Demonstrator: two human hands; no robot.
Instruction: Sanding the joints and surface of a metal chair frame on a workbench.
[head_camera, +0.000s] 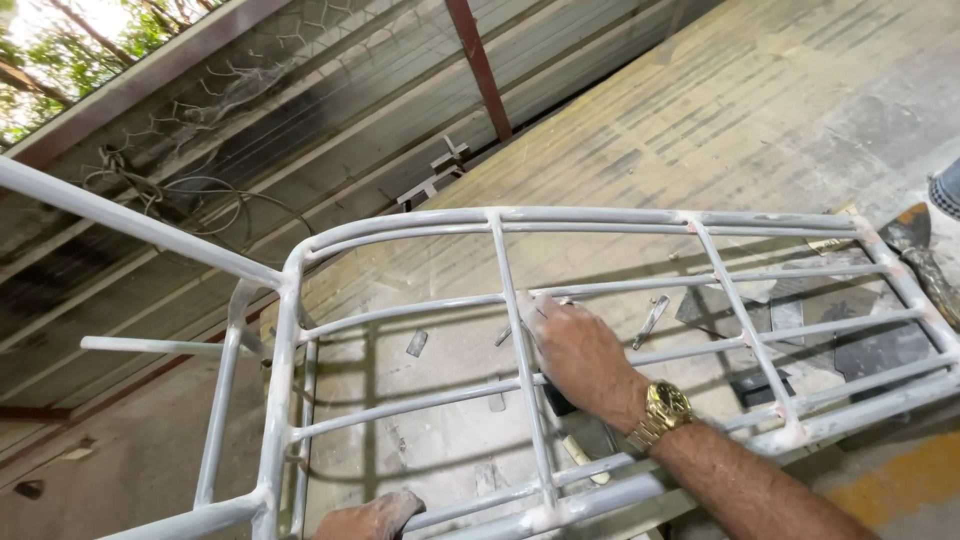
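A grey-white metal tube frame (492, 217) with several crossbars lies across the middle of the view, its joints smeared with pale filler. My right hand (578, 352), with a gold wristwatch (662, 411) on the wrist, presses flat on the upright bar (512, 300) near the frame's centre; whether it holds anything under the fingers is hidden. My left hand (372, 517), dusted with filler, grips the frame's near rail (480, 505) at the bottom edge.
Under the frame, a dusty floor (760, 110) carries small metal scraps (650, 320) and dark sheet pieces (880, 345). A putty knife (915, 235) lies at the far right beside another person's shoe (945, 190). A corrugated wall with wire mesh (260, 110) rises at the left.
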